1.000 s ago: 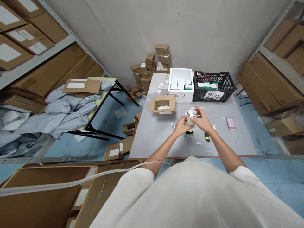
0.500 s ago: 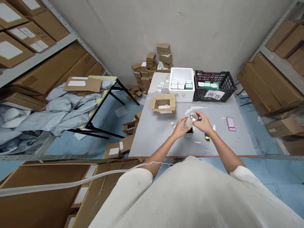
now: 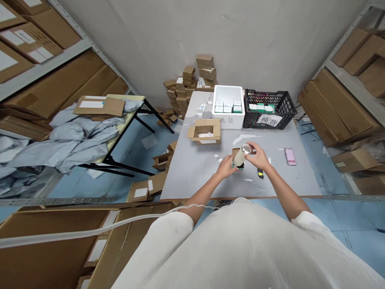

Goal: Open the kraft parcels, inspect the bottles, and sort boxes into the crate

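Note:
A cream cylinder with a shiny top point(image 3: 240, 157) stands tilted over the opening of a small green box point(image 3: 238, 169) on the grey table. My right hand point(image 3: 257, 157) grips the cylinder near its top. Lower and to the left, my left hand point(image 3: 226, 167) is closed on the side of the small box, by the cylinder's lower end. The cylinder's bottom is hidden at the box opening. A black and yellow cutter point(image 3: 260, 173) lies just right of the box.
An open carton point(image 3: 206, 140) is at the table's left. Behind stand a white foam box point(image 3: 230, 121) and a black crate point(image 3: 270, 121) holding small boxes. A pink item point(image 3: 290, 156) lies to the right. Grey parcels point(image 3: 69, 140) cover a side table.
The cylinder has come down toward the small box with my right hand. My left hand has shifted off the cylinder, down and left to the box. The view has shifted slightly.

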Action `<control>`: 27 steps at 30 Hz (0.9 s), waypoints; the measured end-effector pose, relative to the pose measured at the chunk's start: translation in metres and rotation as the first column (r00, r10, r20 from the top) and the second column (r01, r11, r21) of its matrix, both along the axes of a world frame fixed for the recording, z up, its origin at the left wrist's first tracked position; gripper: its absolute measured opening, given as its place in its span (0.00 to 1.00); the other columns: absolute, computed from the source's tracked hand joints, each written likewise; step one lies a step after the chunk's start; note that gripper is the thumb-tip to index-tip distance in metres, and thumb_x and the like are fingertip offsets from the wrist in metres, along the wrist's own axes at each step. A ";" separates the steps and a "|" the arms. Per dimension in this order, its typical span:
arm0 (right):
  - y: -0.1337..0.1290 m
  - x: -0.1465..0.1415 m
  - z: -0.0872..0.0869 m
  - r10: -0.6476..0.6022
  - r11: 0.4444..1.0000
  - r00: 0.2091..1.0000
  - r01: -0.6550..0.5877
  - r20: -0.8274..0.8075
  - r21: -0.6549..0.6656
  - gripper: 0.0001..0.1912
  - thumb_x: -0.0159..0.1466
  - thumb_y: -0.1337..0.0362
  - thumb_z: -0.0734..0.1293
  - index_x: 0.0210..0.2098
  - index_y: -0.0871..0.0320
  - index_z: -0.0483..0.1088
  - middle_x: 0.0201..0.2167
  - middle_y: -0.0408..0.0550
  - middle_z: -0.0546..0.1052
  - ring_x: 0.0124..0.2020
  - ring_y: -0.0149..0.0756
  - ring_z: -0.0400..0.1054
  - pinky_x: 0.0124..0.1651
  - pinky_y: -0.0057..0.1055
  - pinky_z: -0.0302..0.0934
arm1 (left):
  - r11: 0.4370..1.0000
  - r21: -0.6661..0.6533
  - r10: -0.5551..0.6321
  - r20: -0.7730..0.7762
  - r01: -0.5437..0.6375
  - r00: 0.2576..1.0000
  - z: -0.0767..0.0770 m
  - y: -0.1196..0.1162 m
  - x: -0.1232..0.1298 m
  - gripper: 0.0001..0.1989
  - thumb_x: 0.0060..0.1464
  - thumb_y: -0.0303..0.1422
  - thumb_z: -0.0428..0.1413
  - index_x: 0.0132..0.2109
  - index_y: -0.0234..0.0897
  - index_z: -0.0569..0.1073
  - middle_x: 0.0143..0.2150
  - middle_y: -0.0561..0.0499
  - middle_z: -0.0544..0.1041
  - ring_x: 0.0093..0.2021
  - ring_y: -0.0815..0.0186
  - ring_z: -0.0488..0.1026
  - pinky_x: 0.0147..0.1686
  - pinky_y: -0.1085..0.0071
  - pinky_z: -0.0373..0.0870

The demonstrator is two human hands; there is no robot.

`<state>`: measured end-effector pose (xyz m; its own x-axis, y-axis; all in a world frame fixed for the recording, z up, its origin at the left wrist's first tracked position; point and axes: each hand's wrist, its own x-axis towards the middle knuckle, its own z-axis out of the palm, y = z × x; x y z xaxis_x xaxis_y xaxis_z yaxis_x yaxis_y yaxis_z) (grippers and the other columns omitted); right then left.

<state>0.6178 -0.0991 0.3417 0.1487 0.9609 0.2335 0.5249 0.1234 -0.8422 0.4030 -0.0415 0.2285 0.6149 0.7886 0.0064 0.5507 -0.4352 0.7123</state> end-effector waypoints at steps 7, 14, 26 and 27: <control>0.002 0.001 0.009 -0.021 1.000 1.000 0.021 -0.016 0.010 0.29 0.58 0.57 0.72 0.59 0.53 0.73 0.51 0.50 0.78 0.49 0.43 0.72 0.50 0.42 0.77 | 0.997 -0.040 0.066 -0.093 -0.070 0.993 0.004 0.000 0.006 0.38 0.54 0.34 0.69 0.69 0.43 0.67 0.64 0.39 0.72 0.62 0.46 0.75 0.60 0.55 0.71; 0.002 0.005 0.006 -0.037 0.999 0.999 0.037 -0.020 -0.001 0.30 0.58 0.57 0.72 0.59 0.54 0.73 0.50 0.50 0.77 0.49 0.43 0.72 0.50 0.42 0.77 | 0.985 -0.150 0.085 -0.032 -0.089 0.996 0.001 -0.001 0.007 0.33 0.57 0.29 0.62 0.69 0.44 0.67 0.64 0.41 0.71 0.52 0.52 0.80 0.54 0.58 0.76; 0.001 -0.002 -0.026 0.064 0.996 0.998 -0.063 0.013 -0.067 0.32 0.58 0.57 0.73 0.61 0.54 0.72 0.53 0.51 0.78 0.51 0.44 0.74 0.51 0.42 0.75 | 0.986 -0.133 0.102 0.007 -0.100 0.995 -0.008 0.002 0.001 0.27 0.57 0.26 0.57 0.64 0.39 0.69 0.62 0.40 0.72 0.62 0.51 0.74 0.60 0.56 0.74; 0.001 -0.003 -0.032 0.077 0.994 0.997 -0.075 0.028 -0.077 0.32 0.58 0.57 0.73 0.61 0.53 0.72 0.53 0.51 0.78 0.50 0.44 0.74 0.52 0.42 0.75 | 0.987 -0.129 0.102 0.006 -0.100 0.995 -0.008 0.002 0.001 0.27 0.57 0.26 0.57 0.64 0.40 0.70 0.61 0.40 0.73 0.61 0.51 0.74 0.60 0.56 0.74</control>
<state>0.6143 -0.0982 0.3098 0.0683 0.9843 0.1626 0.5424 0.1002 -0.8341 0.4037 -0.0396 0.2203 0.5327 0.8413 -0.0916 0.5781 -0.2827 0.7654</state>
